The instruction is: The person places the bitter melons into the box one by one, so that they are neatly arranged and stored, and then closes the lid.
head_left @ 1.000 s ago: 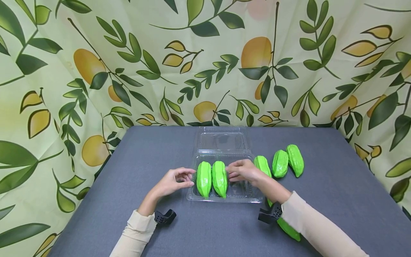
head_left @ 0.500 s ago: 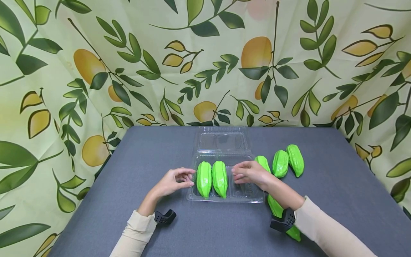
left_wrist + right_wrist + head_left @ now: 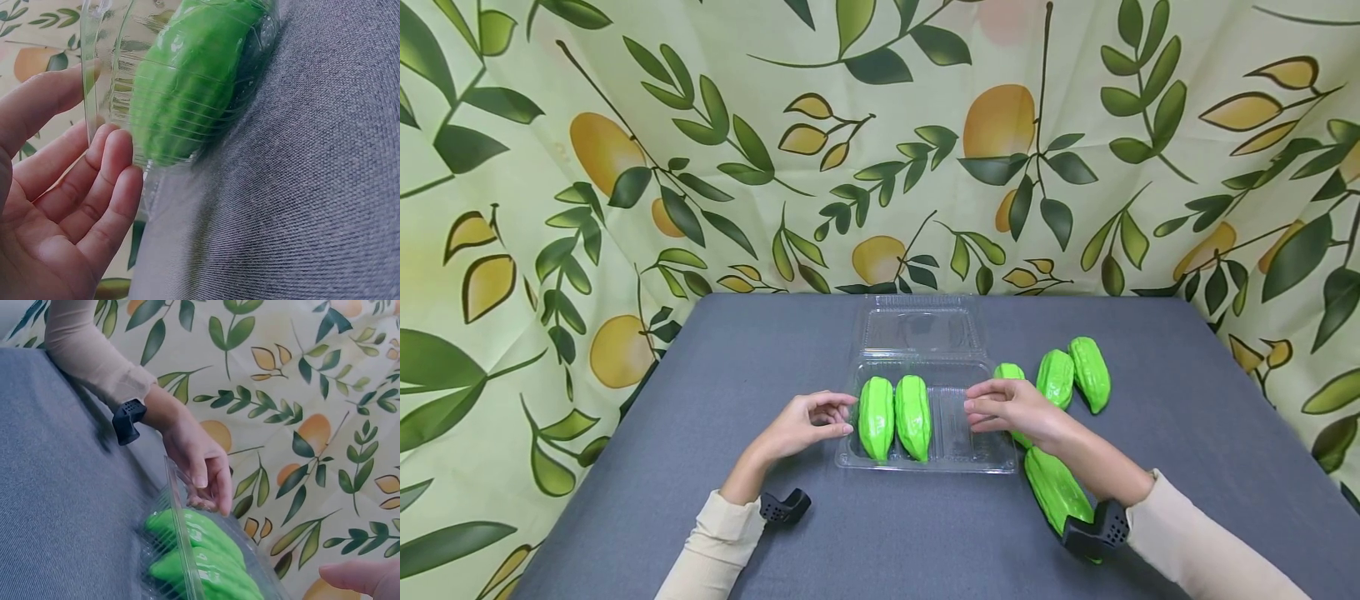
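A clear plastic clamshell container lies opened out, its lid folded back. Two glossy green ribbed pods sit side by side in its left half. My left hand rests at the left rim, relaxed fingers touching it; in the left wrist view, fingertips meet the clear wall beside a green pod. My right hand hovers over the container's right side with loosely bent fingers, holding nothing. One green pod beneath it is partly hidden.
Two green pods lie together at the back right of the grey table. Another elongated green shape lies under my right forearm, partly covered by the black wrist camera. A leaf-patterned cloth surrounds the table.
My right hand has moved right, away from the second pod in the container, its fingers empty. My left hand and both pods in the container have stayed put.
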{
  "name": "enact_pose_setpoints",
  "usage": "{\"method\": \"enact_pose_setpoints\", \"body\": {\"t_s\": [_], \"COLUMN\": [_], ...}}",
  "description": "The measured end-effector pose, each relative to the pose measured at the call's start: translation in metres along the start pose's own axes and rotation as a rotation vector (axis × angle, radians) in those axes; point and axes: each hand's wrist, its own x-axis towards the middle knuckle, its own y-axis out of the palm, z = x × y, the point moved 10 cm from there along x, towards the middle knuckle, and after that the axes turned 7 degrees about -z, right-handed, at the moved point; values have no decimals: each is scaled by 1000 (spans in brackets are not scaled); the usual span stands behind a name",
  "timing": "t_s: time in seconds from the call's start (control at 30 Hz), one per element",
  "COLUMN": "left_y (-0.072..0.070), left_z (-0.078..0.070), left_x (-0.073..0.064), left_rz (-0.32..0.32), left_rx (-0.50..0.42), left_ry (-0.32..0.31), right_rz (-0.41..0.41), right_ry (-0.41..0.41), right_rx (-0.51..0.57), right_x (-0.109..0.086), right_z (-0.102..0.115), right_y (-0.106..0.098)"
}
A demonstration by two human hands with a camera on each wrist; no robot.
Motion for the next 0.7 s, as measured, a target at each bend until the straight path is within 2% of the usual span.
{"method": "enact_pose_setpoints", "body": {"t_s": [0.7], "left_y": [0], "left_z": [-1], "left_x": [-1], "left_rz": [1], "left_rx": [9], "left_ry": [0], "right_rz": [-7], "right_ry": [-35], "right_rx": [-13], "right_x": [-31], "right_z": [-8], "right_y": [-43]}}
